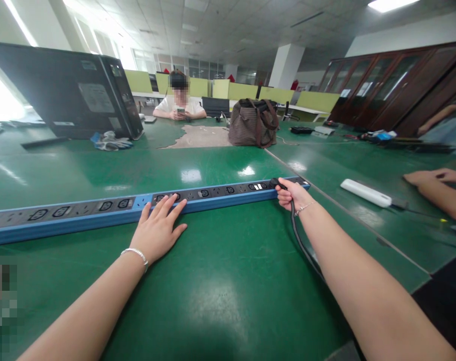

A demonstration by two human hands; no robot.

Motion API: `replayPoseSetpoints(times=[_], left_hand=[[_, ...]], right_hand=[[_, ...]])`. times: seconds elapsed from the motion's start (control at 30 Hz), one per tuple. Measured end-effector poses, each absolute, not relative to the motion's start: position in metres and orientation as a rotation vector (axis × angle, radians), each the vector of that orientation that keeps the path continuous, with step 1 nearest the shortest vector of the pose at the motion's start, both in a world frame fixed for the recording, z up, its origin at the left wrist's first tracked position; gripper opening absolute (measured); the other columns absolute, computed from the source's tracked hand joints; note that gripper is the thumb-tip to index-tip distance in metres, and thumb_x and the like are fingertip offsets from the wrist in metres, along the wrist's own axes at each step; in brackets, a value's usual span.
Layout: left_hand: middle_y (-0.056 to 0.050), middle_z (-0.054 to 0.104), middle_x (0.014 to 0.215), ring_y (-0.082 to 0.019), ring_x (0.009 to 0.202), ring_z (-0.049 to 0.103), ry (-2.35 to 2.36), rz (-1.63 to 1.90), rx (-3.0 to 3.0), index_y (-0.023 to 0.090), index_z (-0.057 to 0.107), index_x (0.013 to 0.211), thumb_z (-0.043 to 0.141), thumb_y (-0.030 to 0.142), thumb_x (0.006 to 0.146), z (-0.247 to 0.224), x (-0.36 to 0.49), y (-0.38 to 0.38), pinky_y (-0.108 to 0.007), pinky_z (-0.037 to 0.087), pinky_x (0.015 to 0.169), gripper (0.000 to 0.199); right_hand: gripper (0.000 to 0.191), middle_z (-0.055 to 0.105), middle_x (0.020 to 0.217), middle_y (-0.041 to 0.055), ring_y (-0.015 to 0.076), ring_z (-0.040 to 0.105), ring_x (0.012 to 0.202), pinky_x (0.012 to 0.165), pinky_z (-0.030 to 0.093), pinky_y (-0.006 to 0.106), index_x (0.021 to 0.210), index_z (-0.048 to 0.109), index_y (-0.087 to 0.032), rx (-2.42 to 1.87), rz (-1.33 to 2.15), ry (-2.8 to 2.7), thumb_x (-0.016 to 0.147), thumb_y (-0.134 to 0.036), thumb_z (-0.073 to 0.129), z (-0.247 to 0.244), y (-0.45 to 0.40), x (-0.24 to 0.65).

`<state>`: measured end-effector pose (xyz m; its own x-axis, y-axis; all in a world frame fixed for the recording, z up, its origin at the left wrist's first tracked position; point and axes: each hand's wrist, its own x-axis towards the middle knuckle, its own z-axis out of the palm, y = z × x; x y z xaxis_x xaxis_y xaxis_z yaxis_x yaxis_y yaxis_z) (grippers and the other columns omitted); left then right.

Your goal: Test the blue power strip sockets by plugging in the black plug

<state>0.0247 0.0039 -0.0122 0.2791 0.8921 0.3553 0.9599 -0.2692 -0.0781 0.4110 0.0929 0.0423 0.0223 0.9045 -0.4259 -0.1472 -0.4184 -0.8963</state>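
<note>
Forearms [92, 298] reach over a green desk [220, 281], left hand [158, 225] open on a power strip [228, 201] short of the far edge, right hand [291, 193] gripping a plug [275, 183] at the strip's right end, full insertion unclear, other visible sockets [105, 206] unfilled.

A brown bag [248, 125] and a black computer tower [81, 95]

The tower stands upper left, with work gloves [111, 142] lying at its foot. In the upper middle, a person [195, 106] in a white shirt holds a phone [180, 111]. The bag sits right of them. Behind are yellow-green desk dividers [243, 91]. A dark wood cabinet [419, 82] is upper right.
</note>
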Motion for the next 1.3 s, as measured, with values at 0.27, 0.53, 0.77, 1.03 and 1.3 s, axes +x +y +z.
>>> replayPoseSetpoints(times=[0.27,0.53,0.77,1.03,1.3], left_hand=[[-0.005,0.033,0.152,-0.026,0.139,0.03,-1.695,-0.341,-2.27,0.029,0.035,0.143,0.042,0.043,0.089,-0.01,0.025,0.003,-0.052,0.02,0.113,0.056],[-0.005,0.033,0.152,-0.026,0.139,0.03,-1.702,-0.323,-2.27,0.029,0.035,0.143,0.042,0.043,0.089,-0.009,0.026,0.002,-0.052,0.021,0.113,0.056],[-0.005,0.031,0.153,-0.026,0.14,0.029,-1.718,-0.319,-2.284,0.029,0.034,0.144,0.041,0.042,0.089,-0.008,0.027,0.001,-0.052,0.02,0.113,0.057],[-0.003,0.029,0.154,-0.025,0.141,0.027,-1.734,-0.315,-2.29,0.029,0.034,0.144,0.038,0.043,0.09,-0.01,0.026,0.003,-0.052,0.018,0.114,0.056],[-0.003,0.03,0.153,-0.025,0.14,0.029,-1.725,-0.325,-2.288,0.029,0.034,0.144,0.039,0.042,0.089,-0.011,0.025,0.003,-0.052,0.018,0.114,0.056]], right_hand=[[0.04,0.023,0.031,-0.0098,0.0046,0.018,0.026,0.03,0.015,0.016,0.065,0.043,-0.019,-1.409,1.437,-0.812,0.099,-0.034,0.031,0.035,0.092,0.41],[0.037,0.027,0.029,-0.0084,0.0045,0.023,0.025,0.029,0.015,0.016,0.063,0.043,-0.019,-1.566,1.18,-0.944,0.097,-0.032,0.039,0.034,0.09,0.401],[0.041,0.021,0.032,-0.0102,0.0043,0.018,0.026,0.032,0.026,0.016,0.062,0.045,-0.021,-0.866,1.272,-1.105,0.091,-0.051,0.046,0.094,0.073,0.439],[0.044,0.023,0.031,-0.0083,0.0053,0.018,0.026,0.03,0.02,0.016,0.063,0.044,-0.02,-1.241,1.467,-0.872,0.099,-0.04,0.026,0.094,0.079,0.458],[0.04,0.022,0.032,-0.0095,0.0044,0.018,0.025,0.029,0.017,0.015,0.065,0.04,-0.019,-1.428,1.544,-0.756,0.099,-0.037,0.026,0.052,0.094,0.453]])
